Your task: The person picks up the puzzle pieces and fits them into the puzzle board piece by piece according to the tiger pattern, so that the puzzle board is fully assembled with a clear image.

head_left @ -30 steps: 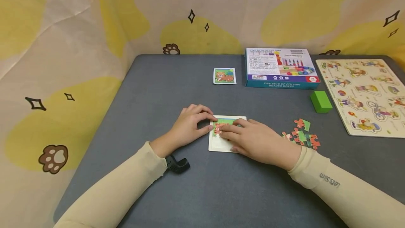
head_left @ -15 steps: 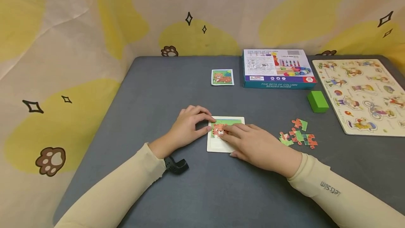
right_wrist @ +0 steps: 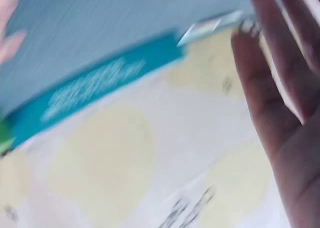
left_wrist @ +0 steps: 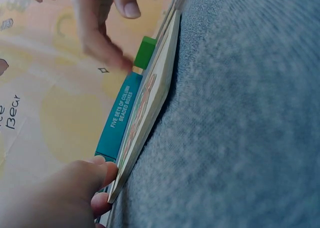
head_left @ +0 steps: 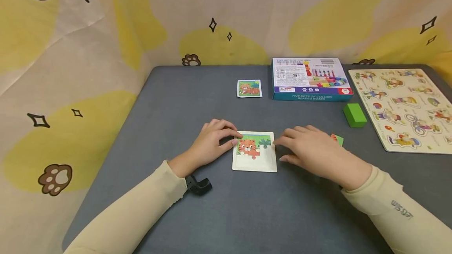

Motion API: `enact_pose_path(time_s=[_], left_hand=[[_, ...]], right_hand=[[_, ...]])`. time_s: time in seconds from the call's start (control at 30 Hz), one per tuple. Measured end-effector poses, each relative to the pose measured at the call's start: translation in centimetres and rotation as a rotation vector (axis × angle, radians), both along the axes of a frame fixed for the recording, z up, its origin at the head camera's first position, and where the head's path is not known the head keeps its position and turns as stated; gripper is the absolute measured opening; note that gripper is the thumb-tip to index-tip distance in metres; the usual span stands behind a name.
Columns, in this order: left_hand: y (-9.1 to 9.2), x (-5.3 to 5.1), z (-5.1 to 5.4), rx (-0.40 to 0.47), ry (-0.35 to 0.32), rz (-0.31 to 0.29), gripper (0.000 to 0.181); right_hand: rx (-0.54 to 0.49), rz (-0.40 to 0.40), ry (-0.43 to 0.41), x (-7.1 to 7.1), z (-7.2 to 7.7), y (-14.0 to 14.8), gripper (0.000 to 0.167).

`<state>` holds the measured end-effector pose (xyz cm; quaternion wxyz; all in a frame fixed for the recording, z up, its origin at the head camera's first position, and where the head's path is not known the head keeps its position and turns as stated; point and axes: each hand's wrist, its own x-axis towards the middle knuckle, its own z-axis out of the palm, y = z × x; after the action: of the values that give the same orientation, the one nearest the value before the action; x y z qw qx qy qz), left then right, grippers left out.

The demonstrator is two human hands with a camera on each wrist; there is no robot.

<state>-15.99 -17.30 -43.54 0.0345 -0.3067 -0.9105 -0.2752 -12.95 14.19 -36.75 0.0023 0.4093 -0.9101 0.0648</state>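
The board (head_left: 247, 164) lay flat on the counter (head_left: 219, 222), between the hands. Seated pieces (head_left: 248, 147) filled its upper part and formed a tiger's face; the lower strip and part of the right side were bare. The left hand (head_left: 213, 142) held the board near its far left corner, thumb and fingertips drawn in at the edge. The right hand (head_left: 312, 150), just beside the opposite edge, had its fingers loosely spread and seemed to hold nothing (contact with the edge could not be told). A loose piece (head_left: 339, 140) showed behind the right hand, partly hidden. A tiger card (head_left: 249, 88), apparently the model, lay farther back, near the box (head_left: 312, 96). The step in hand was judged to be filling the board, roughly half done. The next move appeared to call for fetching a loose piece and turning it to fit beside the face.
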Motion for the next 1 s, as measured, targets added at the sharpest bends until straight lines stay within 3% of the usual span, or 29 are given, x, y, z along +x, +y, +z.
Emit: enact_pose_path(time_s=[0.17,0.33,0.73,1.0], left_hand=[[0.1,-0.1,-0.2,0.002,0.000,-0.005,0.021],[0.1,-0.1,-0.4,0.009,0.004,-0.006,0.021],[-0.2,-0.2,-0.6,0.017,0.017,-0.010,0.021],[-0.2,-0.1,-0.3,0.015,0.007,-0.006,0.020]], right_hand=[[0.003,-0.080,-0.150,-1.3,0.5,4.4,0.037],[0.060,-0.105,-0.331,-2.0,0.2,6.3,0.036],[0.002,-0.095,-0.412,-2.8,-0.6,6.6,0.033],[-0.082,-0.152,-0.540,-2.5,0.8,6.5,0.026]])
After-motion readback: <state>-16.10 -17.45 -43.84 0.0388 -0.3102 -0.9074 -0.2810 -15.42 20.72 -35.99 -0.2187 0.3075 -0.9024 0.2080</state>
